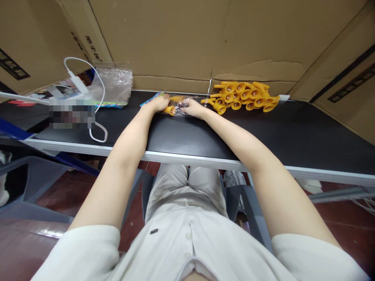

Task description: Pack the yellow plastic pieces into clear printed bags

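Presently, the clear bag [179,105] lies on the black table [184,136] at twelve o'clock from the wearer. Yellow horns [169,111] show at its nine o'clock side; full insertion cannot be confirmed. The left hand [160,103] covers that side, fingers partly bent; the right hand [191,108] curls loosely against the film at three o'clock. Grip closure cannot be told. Uneven pulling could split the film; a rightward swing could scatter the horn pile [249,95] at three o'clock.

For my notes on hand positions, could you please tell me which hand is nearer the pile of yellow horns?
Right: the right hand is just left of the pile of yellow horns, while the left hand is farther left, beyond it.
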`<move>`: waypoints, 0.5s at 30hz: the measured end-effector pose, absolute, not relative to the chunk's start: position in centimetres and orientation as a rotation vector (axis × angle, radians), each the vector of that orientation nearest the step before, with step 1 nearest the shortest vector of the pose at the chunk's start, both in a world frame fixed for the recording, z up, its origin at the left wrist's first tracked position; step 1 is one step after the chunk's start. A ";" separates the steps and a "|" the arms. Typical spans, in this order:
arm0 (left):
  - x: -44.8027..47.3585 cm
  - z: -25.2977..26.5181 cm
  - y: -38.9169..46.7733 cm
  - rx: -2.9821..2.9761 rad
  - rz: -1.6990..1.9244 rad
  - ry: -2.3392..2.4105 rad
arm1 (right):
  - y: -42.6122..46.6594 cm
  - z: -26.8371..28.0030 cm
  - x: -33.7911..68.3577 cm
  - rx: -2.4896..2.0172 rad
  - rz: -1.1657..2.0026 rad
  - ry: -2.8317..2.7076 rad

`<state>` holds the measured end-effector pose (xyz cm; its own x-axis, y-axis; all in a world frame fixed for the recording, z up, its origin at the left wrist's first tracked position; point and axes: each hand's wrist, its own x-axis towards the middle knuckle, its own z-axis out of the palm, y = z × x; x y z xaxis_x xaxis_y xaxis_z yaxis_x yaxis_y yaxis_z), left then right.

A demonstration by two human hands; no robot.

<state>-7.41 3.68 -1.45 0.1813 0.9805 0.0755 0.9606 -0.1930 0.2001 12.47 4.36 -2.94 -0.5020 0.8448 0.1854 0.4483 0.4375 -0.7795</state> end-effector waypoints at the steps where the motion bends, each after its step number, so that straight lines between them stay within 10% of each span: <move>1: -7.4 -1.4 3.6 2.317 0.293 1.926 | 4.4 -3.0 12.5 -1.071 0.917 -2.123; 15: -8.2 -1.5 3.6 2.158 0.516 2.039 | 4.1 -3.0 12.2 -1.069 0.908 -2.072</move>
